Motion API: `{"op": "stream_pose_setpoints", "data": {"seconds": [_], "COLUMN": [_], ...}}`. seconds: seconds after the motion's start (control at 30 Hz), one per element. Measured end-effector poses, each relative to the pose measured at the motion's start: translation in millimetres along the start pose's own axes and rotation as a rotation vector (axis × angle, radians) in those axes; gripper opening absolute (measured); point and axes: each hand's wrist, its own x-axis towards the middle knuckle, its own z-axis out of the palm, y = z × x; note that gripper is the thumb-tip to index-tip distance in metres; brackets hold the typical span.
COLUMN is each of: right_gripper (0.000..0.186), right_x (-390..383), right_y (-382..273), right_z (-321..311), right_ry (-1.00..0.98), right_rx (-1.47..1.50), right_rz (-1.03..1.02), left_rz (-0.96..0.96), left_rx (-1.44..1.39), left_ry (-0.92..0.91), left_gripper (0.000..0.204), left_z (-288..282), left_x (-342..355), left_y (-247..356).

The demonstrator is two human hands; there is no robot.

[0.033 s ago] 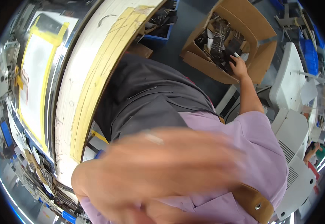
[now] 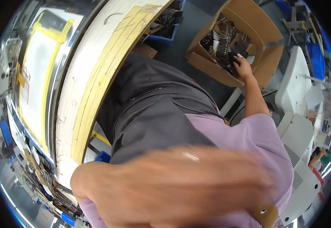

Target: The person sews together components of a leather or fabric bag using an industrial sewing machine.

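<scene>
My left hand (image 2: 188, 186) looms large across the lower middle, close up and smeared by motion. Its fingers blur together, so what they hold, if anything, does not show. On the far right, my right hand (image 2: 243, 69) reaches over the near edge of an open cardboard box (image 2: 215, 73). Its fingers are apart and touch dark pieces (image 2: 240, 48) among the contents, and something white wraps one finger. Checked brown fabric pieces (image 2: 224, 38) and pale scraps lie heaped in the box. A dark grey apron (image 2: 150, 102) covers my front over a lilac shirt.
A white work table (image 2: 68, 95) with yellow tape strips runs along the left, beside a yellow-taped sheet (image 2: 40, 76). A blue bin (image 2: 169, 37) with dark scraps stands beyond the table edge. At right are a white tabletop (image 2: 294, 76) and grey vented machine housings (image 2: 294, 140).
My left hand has shifted down and to the right, uncovering more of the apron. My right hand stays at the box.
</scene>
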Motion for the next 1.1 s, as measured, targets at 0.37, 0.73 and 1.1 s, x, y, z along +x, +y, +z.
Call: {"op": "stream_pose_setpoints", "data": {"seconds": [0.37, 0.73, 1.1], "right_gripper": [0.038, 0.065, 0.060], "right_x": [38.3, 62.4, 106.5], "right_y": [-88.3, 21.7, 0.7], "right_z": [-0.3, 115.8, 131.0], "right_ry": [-0.048, -0.191, 0.079], "right_rx": [0.133, 0.418, 1.276], "right_rz": [-0.183, 0.565, 0.994], "left_rz": [0.001, 0.072, -0.174], "left_rx": [0.504, 1.451, 2.215], "left_ry": [0.536, 0.312, 0.003], "left_gripper": [0.045, 0.054, 0.095], "left_z": [-14.9, -113.3, -148.9], "left_x": [-7.6, 29.0, 88.2], "left_y": [14.5, 19.2, -38.4]}}
